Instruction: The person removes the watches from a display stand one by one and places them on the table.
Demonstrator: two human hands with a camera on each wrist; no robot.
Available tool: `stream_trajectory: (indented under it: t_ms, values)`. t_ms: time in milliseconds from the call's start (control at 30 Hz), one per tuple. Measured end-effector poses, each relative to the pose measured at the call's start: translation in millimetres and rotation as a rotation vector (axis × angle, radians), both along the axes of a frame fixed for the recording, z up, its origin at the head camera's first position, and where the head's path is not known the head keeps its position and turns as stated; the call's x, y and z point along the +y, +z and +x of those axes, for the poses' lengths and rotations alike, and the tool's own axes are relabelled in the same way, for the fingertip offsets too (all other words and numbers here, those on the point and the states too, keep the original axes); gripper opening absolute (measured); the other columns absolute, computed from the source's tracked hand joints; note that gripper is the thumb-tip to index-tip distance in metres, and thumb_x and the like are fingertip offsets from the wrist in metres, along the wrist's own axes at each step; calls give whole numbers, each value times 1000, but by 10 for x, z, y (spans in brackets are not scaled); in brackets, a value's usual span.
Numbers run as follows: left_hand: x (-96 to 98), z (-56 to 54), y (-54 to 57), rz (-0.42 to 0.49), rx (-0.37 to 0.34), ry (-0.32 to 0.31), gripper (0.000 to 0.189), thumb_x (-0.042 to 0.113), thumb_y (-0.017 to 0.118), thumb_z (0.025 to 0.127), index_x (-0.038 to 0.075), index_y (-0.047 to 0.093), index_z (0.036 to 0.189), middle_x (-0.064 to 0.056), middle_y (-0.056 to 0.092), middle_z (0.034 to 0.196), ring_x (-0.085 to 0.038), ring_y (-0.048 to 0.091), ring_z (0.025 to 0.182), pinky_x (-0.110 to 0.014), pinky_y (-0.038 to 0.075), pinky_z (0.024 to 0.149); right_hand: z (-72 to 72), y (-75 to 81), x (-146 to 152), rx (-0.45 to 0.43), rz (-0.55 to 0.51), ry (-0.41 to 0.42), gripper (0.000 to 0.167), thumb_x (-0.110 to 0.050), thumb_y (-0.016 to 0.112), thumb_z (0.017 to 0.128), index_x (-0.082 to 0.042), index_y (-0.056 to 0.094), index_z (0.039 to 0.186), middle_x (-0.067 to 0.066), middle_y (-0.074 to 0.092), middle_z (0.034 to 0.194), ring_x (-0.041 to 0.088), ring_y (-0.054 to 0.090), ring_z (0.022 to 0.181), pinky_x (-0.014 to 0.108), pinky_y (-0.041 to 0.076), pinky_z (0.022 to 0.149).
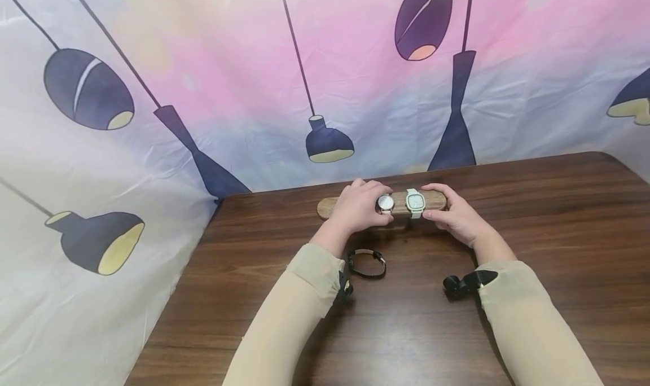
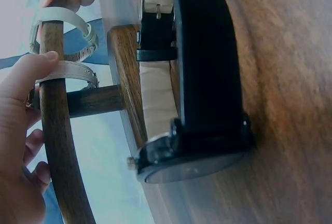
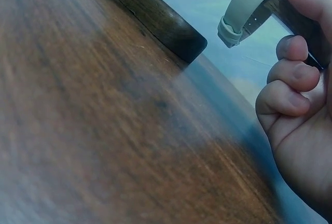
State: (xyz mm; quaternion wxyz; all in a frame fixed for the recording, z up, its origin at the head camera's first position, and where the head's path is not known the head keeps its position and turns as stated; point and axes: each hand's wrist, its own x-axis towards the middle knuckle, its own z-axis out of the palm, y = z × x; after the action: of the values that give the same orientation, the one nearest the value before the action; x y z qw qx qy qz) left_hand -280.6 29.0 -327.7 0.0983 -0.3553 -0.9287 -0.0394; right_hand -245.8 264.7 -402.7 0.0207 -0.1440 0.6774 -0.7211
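just right of the middle of the head view, near the far edge of the tabletop [image 1: 558, 233], a wooden stand [image 1: 327, 207] carries two watches on its bar. the white-strapped watch [image 1: 386, 203] sits near the bar's middle, with the mint watch [image 1: 415, 201] beside it on the right; both straps go round the bar, which bears their weight and leaves the dials facing the head camera. the left hand [image 1: 355, 205] pinches the white-strapped watch, thumb on the strap and fingers curled at the bar's other side, likely to keep the loop from turning. the right hand [image 1: 459, 219] grips the bar's right end, thumb by the mint strap, probably bracing the stand against tipping. below the left hand in that view, the black watch [image 2: 210, 63] lies on its side on the tabletop, strap looped, apart from the stand.
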Motion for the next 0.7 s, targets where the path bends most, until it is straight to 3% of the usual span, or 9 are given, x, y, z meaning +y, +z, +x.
stream_trajectory:
  t_ms: [367, 700]
  values:
    - [-55, -8, -28, -35, 53, 6, 57, 52, 70, 75, 25, 60, 123, 10, 58, 121, -18, 46, 102, -34, 39, 80, -11, -3, -10, -27, -3, 10, 52, 3, 61, 87, -24, 43, 127, 15, 38, 102, 8, 35, 55, 21, 32, 49]
    - [-16, 14, 14, -93, 91, 30, 55, 54, 66, 74, 28, 59, 122, 12, 57, 120, -16, 46, 104, -38, 32, 86, 3, -2, -2, -21, -12, 9, 51, 4, 61, 87, -25, 44, 125, 15, 39, 100, 8, 33, 54, 22, 31, 48]
